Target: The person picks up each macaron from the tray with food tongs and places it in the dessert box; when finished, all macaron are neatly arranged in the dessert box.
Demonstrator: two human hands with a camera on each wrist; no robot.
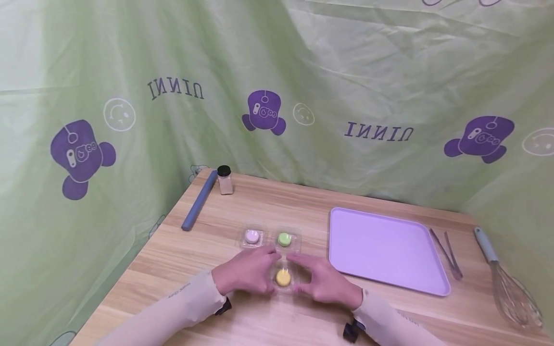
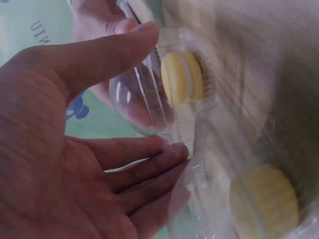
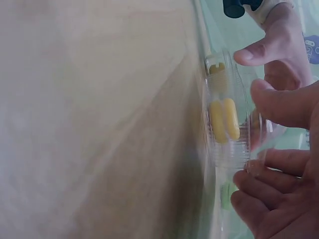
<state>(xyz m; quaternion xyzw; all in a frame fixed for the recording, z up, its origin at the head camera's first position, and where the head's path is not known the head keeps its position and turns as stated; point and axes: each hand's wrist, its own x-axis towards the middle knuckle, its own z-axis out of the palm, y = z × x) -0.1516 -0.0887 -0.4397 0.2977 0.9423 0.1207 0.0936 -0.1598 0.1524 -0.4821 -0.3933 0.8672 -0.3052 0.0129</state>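
A clear plastic box (image 1: 289,290) with a domed lid stands on the table around a yellow macaron (image 1: 283,278). My left hand (image 1: 248,271) is at its left side, thumb and fingers spread along the rim. In the left wrist view the fingertips (image 2: 180,150) touch the rim and the fingers look nearly straight. On the opposite side is my right hand (image 1: 324,281), its fingertips (image 3: 241,178) at the rim's far corner. Just beyond stand two similar boxes, one with a pink macaron (image 1: 252,236) and one with a green macaron (image 1: 284,239).
A lilac tray (image 1: 385,250) lies to the right, then tongs (image 1: 447,252) and a whisk (image 1: 508,283). At the back left are a blue rolling pin (image 1: 200,201) and a black-capped jar (image 1: 225,180). Green printed cloth (image 1: 207,125) surrounds the wooden table (image 1: 164,259).
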